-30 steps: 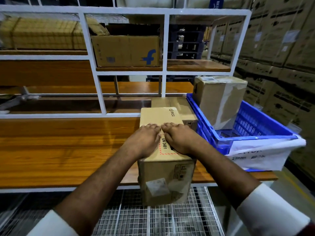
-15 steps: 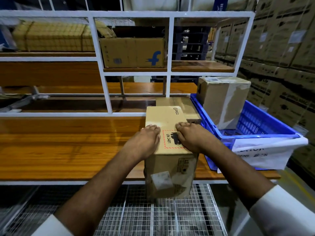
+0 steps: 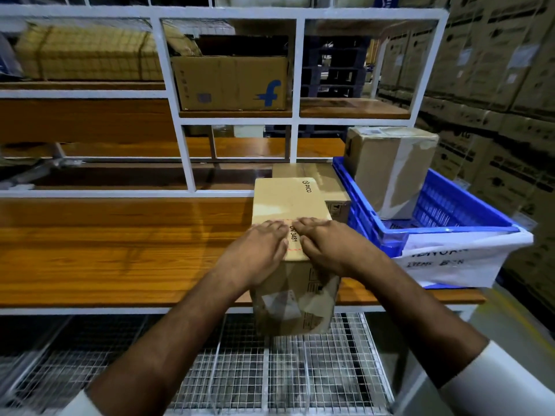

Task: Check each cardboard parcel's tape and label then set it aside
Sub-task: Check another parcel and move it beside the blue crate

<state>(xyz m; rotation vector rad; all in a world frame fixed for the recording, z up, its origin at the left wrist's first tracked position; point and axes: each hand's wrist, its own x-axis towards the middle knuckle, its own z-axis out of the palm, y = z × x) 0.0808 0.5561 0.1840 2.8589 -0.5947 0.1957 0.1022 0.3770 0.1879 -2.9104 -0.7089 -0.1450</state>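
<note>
A tall cardboard parcel (image 3: pixel 288 199) marked PICO stands at the front edge of the wooden table (image 3: pixel 120 250), its front face hanging past the edge. A red-dashed UN 3481 label (image 3: pixel 294 235) shows on its top between my hands. My left hand (image 3: pixel 255 253) lies flat over the top's left front corner. My right hand (image 3: pixel 330 247) lies flat over the right front part, fingers pointing to the label. Clear tape and a torn sticker (image 3: pixel 282 301) show on the front face. A lower parcel (image 3: pixel 312 172) sits right behind it.
A blue crate (image 3: pixel 375 229) at the right holds a taped box (image 3: pixel 390 166); a white printed bag (image 3: pixel 450 262) drapes over its front. A white frame shelf behind carries a carton with a blue f (image 3: pixel 231 82). Wire mesh (image 3: pixel 240 370) lies below the table. Stacked cartons (image 3: pixel 495 70) line the right.
My hands slid apart across the parcel's top, baring the label, then came back together toward its front. The view shifted slightly left; the parcel stayed put.
</note>
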